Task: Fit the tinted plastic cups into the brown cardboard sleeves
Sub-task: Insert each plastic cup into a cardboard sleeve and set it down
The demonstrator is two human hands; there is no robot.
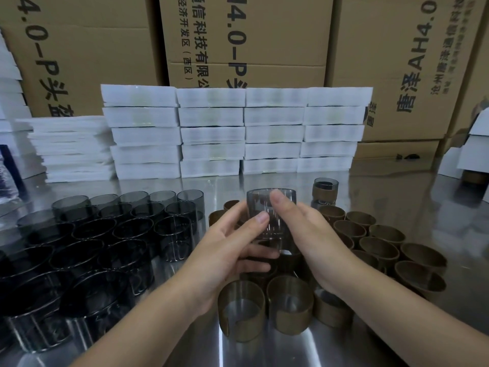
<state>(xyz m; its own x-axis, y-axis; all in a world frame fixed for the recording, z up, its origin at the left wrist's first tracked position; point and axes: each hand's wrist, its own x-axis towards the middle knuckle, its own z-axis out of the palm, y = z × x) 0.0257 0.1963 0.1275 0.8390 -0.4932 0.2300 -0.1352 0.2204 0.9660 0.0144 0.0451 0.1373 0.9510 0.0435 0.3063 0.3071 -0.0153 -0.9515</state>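
The left hand [225, 250] and right hand [307, 229] grip one tinted cup [258, 202] upright between them, over a sleeve that is mostly hidden. Keep the cup square and press evenly, or the cardboard may buckle. Bare cups [127, 229] stand left of the left hand and loose sleeves [378, 250] right of the right hand, on a steel worktop [277, 350]. Foam stacks [238, 133] and cartons [264, 35] lie beyond.

1. Worn on the head; one wide-angle view only.
2. Looks forward and down across the worktop [383, 186] towards stacked cartons [383, 62] at the back.
3. Sits close: left hand [232, 242] and right hand [304, 229] at mid-frame, forearms entering from the bottom edge.
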